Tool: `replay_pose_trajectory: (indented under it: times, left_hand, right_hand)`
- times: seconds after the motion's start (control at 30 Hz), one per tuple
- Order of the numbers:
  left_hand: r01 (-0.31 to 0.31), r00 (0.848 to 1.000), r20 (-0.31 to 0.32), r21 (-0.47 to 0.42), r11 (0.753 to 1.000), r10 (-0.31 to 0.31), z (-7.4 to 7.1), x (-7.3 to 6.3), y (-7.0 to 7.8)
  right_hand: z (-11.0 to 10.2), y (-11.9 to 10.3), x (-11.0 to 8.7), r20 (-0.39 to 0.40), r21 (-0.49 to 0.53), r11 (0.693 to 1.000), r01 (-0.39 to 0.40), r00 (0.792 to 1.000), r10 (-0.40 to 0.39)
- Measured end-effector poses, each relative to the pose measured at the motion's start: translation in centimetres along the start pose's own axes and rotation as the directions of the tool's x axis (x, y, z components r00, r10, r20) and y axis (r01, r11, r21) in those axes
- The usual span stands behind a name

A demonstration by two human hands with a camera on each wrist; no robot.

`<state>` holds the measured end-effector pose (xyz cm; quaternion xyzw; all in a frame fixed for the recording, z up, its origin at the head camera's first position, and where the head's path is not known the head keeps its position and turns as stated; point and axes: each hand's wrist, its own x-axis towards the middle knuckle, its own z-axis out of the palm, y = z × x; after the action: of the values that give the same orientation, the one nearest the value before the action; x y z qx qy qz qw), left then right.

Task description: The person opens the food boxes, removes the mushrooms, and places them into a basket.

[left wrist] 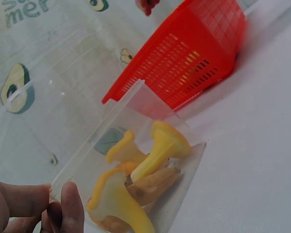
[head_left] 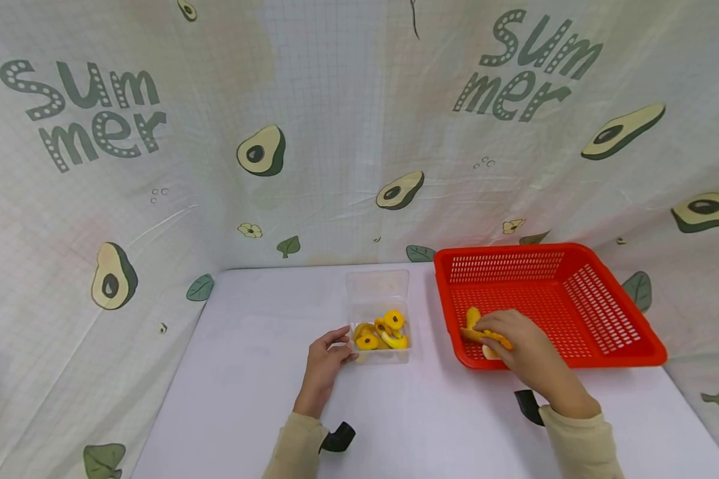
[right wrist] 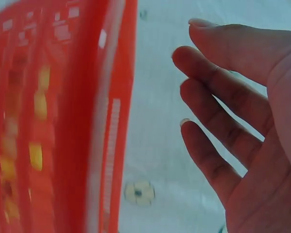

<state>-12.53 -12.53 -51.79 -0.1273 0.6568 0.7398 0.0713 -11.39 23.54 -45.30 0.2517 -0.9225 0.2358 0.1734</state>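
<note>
A clear plastic box [head_left: 380,356] with a raised lid stands mid-table. In it lie yellow trumpet-shaped mushroom pieces [left wrist: 167,145] with dark centres, and tan pieces [left wrist: 156,186] among them. At the box's left side, my left hand [head_left: 328,366] pinches its rim between thumb and fingers. My right hand [head_left: 530,356] hangs over the near left corner of the red basket [head_left: 623,359]. Its fingers look loosely bent and parted in the right wrist view, nothing between them. Beneath it are yellow and orange-brown long pieces [head_left: 473,317] and a pale piece [head_left: 489,353], partly hidden by the hand.
The box's clear lid [head_left: 377,285] tilts up at the back. Behind the white table [head_left: 245,319] hangs a cloth [head_left: 329,219] printed with avocados and lettering. A black strap end [head_left: 338,438] shows by the left sleeve, another [head_left: 530,407] by the right.
</note>
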Motion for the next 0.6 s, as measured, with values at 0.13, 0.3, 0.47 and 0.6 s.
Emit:
replay_pose_trajectory:
  times: [0.13, 0.3, 0.47, 0.6]
  left_hand:
    - [0.001, 1.0, -0.002, 0.0, 1.0, -0.001, 0.0, 0.0, 0.0]
    - [-0.002, 1.0, 0.0, -0.01, 1.0, 0.002, 0.0, 0.0, -0.1]
    - [0.002, 1.0, 0.002, -0.017, 1.0, -0.002, 0.0, 0.1, -0.1]
    - [0.004, 1.0, -0.005, -0.016, 1.0, -0.004, 0.0, 0.1, -0.1]
  right_hand:
    - [1.7, -1.3, 1.0, -0.003, 0.043, 0.996, 0.081, 0.997, -0.081]
    - [3.8, -3.0, 2.5, 0.008, 0.065, 0.988, 0.139, 0.99, -0.14]
    - [5.2, -4.6, 3.9, 0.016, 0.079, 0.988, 0.13, 0.991, -0.131]
    - [6.2, -5.6, 5.0, 0.03, 0.08, 0.991, 0.11, 0.993, -0.113]
